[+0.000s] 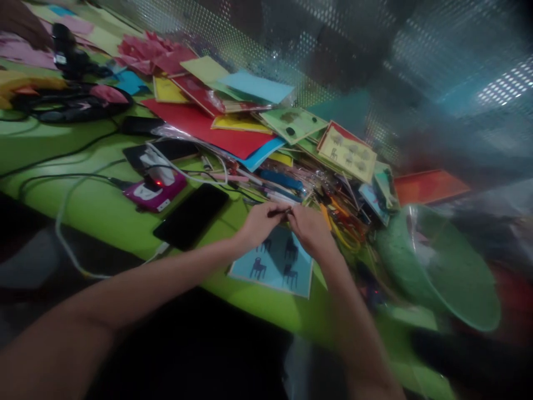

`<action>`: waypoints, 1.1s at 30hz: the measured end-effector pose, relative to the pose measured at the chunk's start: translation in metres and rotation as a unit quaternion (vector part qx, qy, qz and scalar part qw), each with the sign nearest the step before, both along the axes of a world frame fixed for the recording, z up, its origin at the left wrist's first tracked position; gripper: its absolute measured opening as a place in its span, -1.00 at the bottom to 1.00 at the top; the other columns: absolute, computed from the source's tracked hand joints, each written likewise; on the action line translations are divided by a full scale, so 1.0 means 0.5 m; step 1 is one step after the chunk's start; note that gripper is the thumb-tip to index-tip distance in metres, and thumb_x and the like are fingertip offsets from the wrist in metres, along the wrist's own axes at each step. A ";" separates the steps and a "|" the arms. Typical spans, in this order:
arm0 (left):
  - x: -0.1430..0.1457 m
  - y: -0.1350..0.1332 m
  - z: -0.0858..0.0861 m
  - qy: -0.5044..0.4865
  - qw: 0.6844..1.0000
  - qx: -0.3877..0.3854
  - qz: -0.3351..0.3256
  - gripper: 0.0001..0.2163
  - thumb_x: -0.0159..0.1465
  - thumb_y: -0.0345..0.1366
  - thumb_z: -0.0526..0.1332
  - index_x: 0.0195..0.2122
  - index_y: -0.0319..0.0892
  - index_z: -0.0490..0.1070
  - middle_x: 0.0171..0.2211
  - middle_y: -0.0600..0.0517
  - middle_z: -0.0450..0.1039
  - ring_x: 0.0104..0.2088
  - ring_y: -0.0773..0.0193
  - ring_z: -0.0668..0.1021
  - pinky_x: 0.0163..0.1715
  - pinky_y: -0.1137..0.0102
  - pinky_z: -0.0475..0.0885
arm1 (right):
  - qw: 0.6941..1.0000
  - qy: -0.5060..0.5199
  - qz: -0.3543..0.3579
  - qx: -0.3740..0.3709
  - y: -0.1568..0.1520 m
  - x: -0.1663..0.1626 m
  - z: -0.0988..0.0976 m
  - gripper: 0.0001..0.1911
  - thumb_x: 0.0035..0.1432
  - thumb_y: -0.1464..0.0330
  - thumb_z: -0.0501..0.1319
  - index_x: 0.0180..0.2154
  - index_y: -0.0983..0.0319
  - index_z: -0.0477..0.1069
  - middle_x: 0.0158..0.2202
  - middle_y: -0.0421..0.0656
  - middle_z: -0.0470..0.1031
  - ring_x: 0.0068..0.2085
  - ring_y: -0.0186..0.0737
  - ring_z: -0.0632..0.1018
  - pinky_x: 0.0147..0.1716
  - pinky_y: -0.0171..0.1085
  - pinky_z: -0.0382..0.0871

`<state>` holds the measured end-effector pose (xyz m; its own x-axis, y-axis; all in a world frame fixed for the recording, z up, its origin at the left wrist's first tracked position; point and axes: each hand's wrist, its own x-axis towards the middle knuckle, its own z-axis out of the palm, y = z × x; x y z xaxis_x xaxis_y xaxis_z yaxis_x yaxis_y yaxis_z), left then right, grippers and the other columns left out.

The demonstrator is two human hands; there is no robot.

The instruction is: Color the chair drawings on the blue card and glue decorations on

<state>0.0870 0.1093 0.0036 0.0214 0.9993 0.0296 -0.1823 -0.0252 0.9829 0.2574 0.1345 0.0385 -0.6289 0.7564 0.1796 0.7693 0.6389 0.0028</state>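
My left hand [262, 222] and my right hand [307, 226] meet above a blue card [272, 278] printed with dark chairs. The fingers of both hands are pinched together at the tips. Between them shows a small dark thing [278, 212], too small and blurred to name. The card lies flat on the green table [245, 303], its upper part hidden under my hands. To the left of my left hand rests a black phone [191, 215] with a white cable plugged into it.
A purple power strip [156, 191] with a red light sits among cables. Behind lie colored papers [208, 128], a yellow card with chairs [347, 153] and loose pens [278, 191]. A green basin [437, 261] stands at right. Another person's hand [25, 25] is at upper left.
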 end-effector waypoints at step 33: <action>-0.015 -0.010 -0.007 0.042 0.999 0.003 0.009 -0.75 0.17 -0.25 0.36 -0.13 -0.15 0.67 -0.04 -0.08 0.67 -0.01 0.05 0.66 0.15 0.09 0.52 | 0.990 0.120 -0.041 -0.060 -0.019 -0.020 -0.032 -0.79 0.43 0.35 -0.01 -0.23 0.15 0.37 -0.22 -0.04 0.60 -0.20 -0.05 0.52 -0.18 -0.16 0.30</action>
<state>0.0794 0.1043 0.0000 0.0052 0.9994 0.0345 -0.0983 -0.0338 0.9946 0.2474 0.1249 0.0224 -0.5141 0.8285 0.2218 0.7880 0.5584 -0.2595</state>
